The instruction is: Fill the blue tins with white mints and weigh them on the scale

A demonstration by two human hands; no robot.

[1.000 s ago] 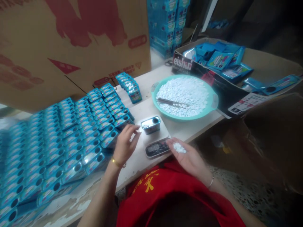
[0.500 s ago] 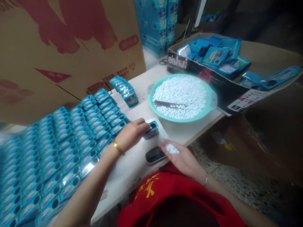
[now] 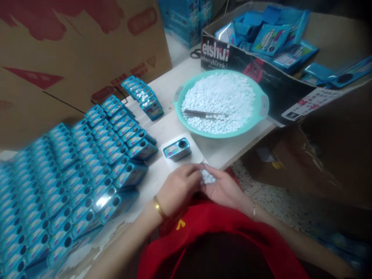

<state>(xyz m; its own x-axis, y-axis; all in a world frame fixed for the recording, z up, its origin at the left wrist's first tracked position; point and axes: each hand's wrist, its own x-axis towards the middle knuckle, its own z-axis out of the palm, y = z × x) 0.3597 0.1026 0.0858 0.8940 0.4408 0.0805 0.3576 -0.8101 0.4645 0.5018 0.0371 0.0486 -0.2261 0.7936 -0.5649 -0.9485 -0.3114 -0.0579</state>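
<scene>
My right hand is cupped palm up around a small heap of white tablets. Over that palm, my left hand reaches in with curled fingers at the tablets; its fingertips are partly hidden, and I cannot make out what they pinch. Just beyond both hands, a blue tin with a dark round opening rests on the white plate of a small scale. The scale's display is hidden by my hands. Neither hand touches the tin.
A turquoise basin full of white tablets holds a metal tool. Rows of blue tins cover the left. A short row carries loose tablets. Behind stand a large carton and an open box of blue packs.
My left hand has left the tin on the scale and moved down and right to the tablets in my right palm. The camera view has tilted down somewhat.
</scene>
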